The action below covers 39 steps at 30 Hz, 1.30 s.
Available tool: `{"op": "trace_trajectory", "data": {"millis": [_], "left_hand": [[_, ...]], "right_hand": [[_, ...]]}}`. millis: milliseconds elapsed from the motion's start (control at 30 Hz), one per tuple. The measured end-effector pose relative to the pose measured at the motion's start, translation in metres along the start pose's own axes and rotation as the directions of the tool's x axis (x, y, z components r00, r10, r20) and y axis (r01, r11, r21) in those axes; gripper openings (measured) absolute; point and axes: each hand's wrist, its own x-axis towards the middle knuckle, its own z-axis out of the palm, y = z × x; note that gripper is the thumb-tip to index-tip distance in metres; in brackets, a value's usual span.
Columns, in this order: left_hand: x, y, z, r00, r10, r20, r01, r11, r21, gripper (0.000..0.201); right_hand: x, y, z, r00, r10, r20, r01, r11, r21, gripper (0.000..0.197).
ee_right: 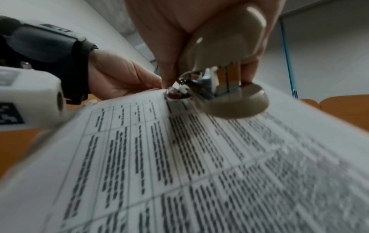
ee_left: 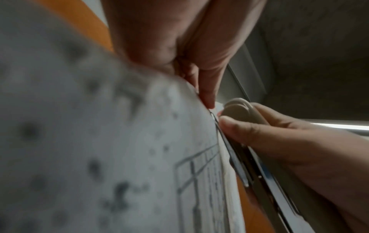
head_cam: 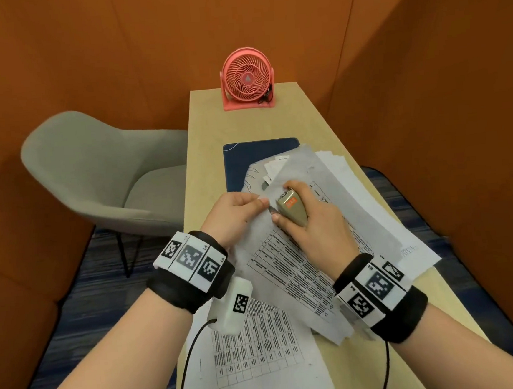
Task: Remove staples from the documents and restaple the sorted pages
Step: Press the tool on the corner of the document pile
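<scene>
Stapled pages (head_cam: pixel 287 253) pinched at a corner in left grip (head_cam: pixel 235 214); beige stapler (head_cam: pixel 293 210) clasped in right grip (head_cam: pixel 316 223), on the bench (head_cam: pixel 207 130).

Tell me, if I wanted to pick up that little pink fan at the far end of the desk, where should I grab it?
Probably by the sides of the fan's round cage, or by the flat base under it. The fan stands upright on that base and faces you, so come from above or the front with one hand on each side. A dark cord lies at its right foot; mind it as you lift.
</scene>
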Motion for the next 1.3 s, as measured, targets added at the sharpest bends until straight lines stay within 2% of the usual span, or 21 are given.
{"op": "trace_trajectory", "data": {"millis": [267, 533, 700, 900, 1000, 1100, 1300], "left_hand": [[-0.012, -0.020, 0.013, 0.994, -0.019, -0.108, 0.018, 1.000, -0.015, 0.019], [-0.020, -0.027, 0.021, 0.994, -0.028, -0.105, 0.018, 0.996, -0.091, 0.018], [-0.022, -0.030, 0.028, 0.994, -0.011, -0.105, -0.005, 0.989, -0.145, 0.020], [-0.026, -0.032, 0.028, 0.997, -0.043, -0.062, 0.030, 0.981, -0.190, 0.021], [-0.028, -0.034, 0.025, 0.999, -0.053, -0.011, 0.051, 0.993, -0.107, 0.022], [-0.030, -0.038, 0.022, 0.998, -0.059, -0.032, 0.058, 0.998, -0.023, 0.016], [-0.031, -0.042, 0.026, 0.994, -0.096, -0.051, 0.094, 0.995, -0.030, 0.015]], "right_hand": [[-0.010, 0.010, -0.003, 0.993, 0.068, 0.099, -0.058, 0.994, -0.096, 0.045], [-0.014, 0.012, -0.007, 0.991, 0.037, 0.125, -0.032, 0.999, -0.036, 0.045], [-0.016, 0.009, -0.012, 0.990, 0.030, 0.137, -0.022, 0.998, -0.065, 0.046], [-0.020, 0.008, -0.011, 0.995, 0.007, 0.097, 0.005, 0.993, -0.119, 0.049], [-0.024, 0.013, -0.009, 0.995, -0.004, 0.098, 0.018, 0.990, -0.139, 0.053], [-0.028, 0.017, -0.005, 0.994, -0.025, 0.102, 0.042, 0.985, -0.166, 0.052], [-0.029, 0.022, 0.001, 0.993, -0.040, 0.113, 0.058, 0.984, -0.168, 0.044]]}}
